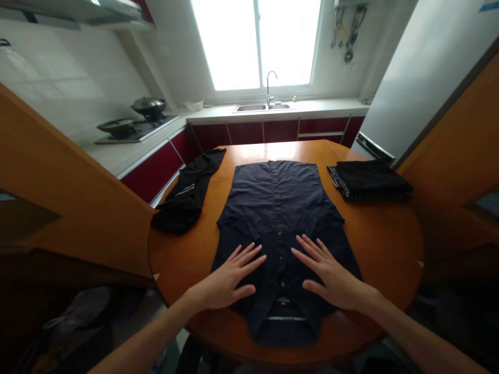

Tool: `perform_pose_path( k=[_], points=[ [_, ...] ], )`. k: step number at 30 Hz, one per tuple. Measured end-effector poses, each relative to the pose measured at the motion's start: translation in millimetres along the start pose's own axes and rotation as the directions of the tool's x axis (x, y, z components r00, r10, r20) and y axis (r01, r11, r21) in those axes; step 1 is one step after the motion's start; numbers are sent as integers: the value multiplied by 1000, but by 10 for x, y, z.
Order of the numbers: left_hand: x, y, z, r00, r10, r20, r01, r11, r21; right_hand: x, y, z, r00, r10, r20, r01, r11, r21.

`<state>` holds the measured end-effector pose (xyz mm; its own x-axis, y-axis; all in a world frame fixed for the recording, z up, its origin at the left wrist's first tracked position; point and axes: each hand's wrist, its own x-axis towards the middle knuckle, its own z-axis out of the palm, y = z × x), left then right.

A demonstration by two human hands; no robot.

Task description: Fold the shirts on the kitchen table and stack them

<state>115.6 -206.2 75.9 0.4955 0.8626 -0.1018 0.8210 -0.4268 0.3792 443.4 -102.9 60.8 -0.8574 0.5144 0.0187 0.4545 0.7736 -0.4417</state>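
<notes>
A dark navy button-up shirt [278, 202] lies spread flat on the wooden table, front side up, its collar toward me at the near edge. A row of small buttons runs down its middle. My left hand [234, 275] rests flat on the left chest of the shirt as I see it, fingers spread. On the other side of the button row, my right hand [327, 272] lies palm down on the cloth with its fingers apart. Neither hand grips the fabric. The sleeves are not seen stretched out to the sides.
The round-ended wooden table [385, 249] carries a black garment with pale stripes [187, 192] at the left and a folded stack of dark clothes [370, 179] at the right. Beyond stand a counter with a sink [251, 108], a stove with pans [148, 106] and a fridge [405, 78].
</notes>
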Motion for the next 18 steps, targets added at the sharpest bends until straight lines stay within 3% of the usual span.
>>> perform_pose_path(
  k=[2,5,12,15,18],
  points=[
    [-217,203,17,994,99,34,-96,992,-84,-250,-131,-17,992,-110,69,104,991,78],
    [-402,368,124,986,156,51,-148,980,-129,-483,-213,44,981,-158,115,143,982,126],
    [-371,345,459,978,192,-83,-195,980,-33,-559,-163,341,975,-213,-59,216,976,33],
    [-332,366,461,976,147,-161,-167,979,-113,-555,-191,360,970,-195,-147,205,977,56],
    [-275,406,396,972,-1,-236,-65,959,-274,-518,-244,311,967,-93,-235,134,977,166]
  ],
)
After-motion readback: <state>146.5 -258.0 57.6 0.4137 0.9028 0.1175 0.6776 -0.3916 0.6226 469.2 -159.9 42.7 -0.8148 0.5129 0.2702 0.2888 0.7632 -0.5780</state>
